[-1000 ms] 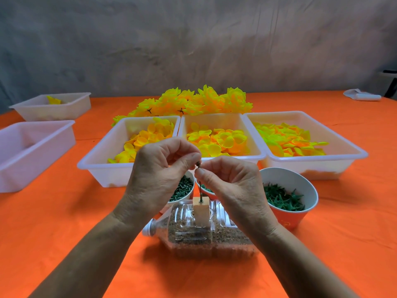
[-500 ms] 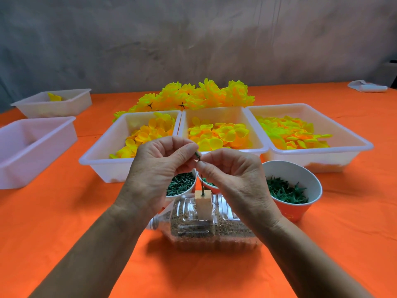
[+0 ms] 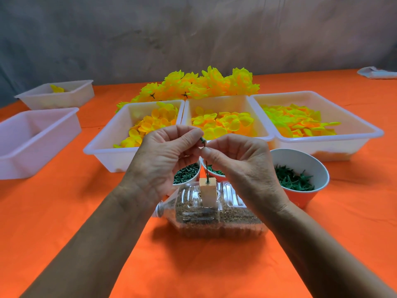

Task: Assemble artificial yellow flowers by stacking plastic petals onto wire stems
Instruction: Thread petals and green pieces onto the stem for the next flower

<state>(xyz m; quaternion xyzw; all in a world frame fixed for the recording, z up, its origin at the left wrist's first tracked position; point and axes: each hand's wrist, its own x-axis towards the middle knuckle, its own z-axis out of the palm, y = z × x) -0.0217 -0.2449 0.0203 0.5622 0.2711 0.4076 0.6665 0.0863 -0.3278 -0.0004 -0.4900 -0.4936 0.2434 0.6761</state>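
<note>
Pinching green piece (image 3: 202, 140) with my left hand (image 3: 163, 160) | right hand (image 3: 238, 166) pinches wire stem (image 3: 207, 171) | stem stands in block (image 3: 208, 191) near table's front edge

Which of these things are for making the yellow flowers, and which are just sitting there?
For the job:
- wire stem, pinched by left hand and right hand
- wooden block on the sand-filled bottle
- three petal trays
- cups of green parts
- finished flowers

Just lying about:
- empty tray
- far tray
- white cloth
</note>
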